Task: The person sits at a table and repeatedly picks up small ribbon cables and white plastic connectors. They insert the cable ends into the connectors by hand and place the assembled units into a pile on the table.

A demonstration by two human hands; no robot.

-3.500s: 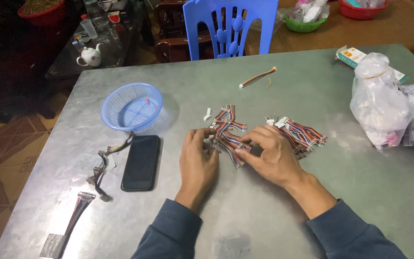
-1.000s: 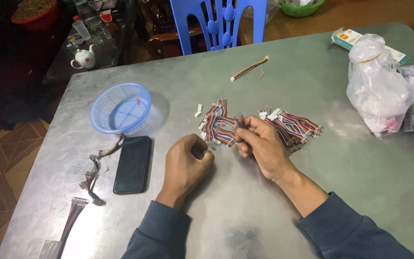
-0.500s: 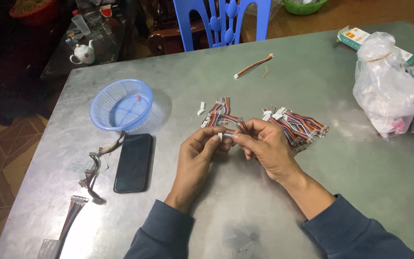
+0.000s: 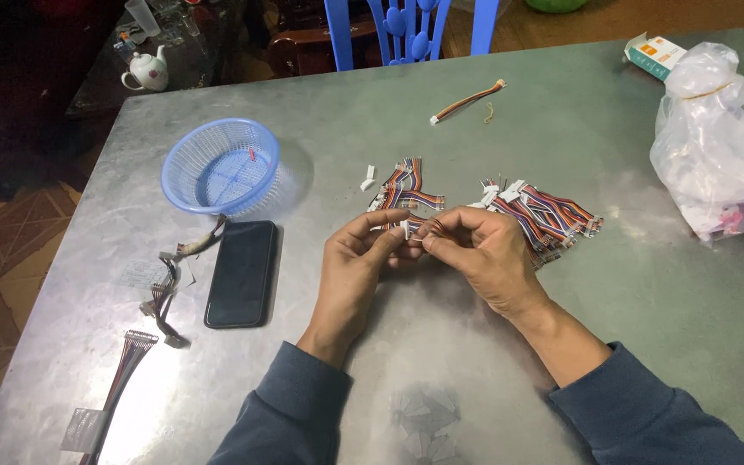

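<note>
My left hand point(image 4: 356, 264) and my right hand point(image 4: 481, 256) meet above the grey metal table point(image 4: 441, 362), both pinching one short multicoloured ribbon cable with a white connector point(image 4: 412, 228). Just beyond the fingers lies a small pile of the same cables point(image 4: 406, 189). A larger pile of such cables point(image 4: 548, 215) lies right of my right hand.
A blue plastic basket point(image 4: 221, 166) and a black phone point(image 4: 241, 273) lie to the left, with loose wire harnesses point(image 4: 165, 288) near the left edge. One single cable point(image 4: 467, 101) lies far back. White plastic bags point(image 4: 716, 146) sit at the right. A blue chair point(image 4: 411, 26) stands behind the table.
My hands lifted off the cable pile and came together, both taking hold of one cable. The left hand went from a loose fist to a pinch on the connector.
</note>
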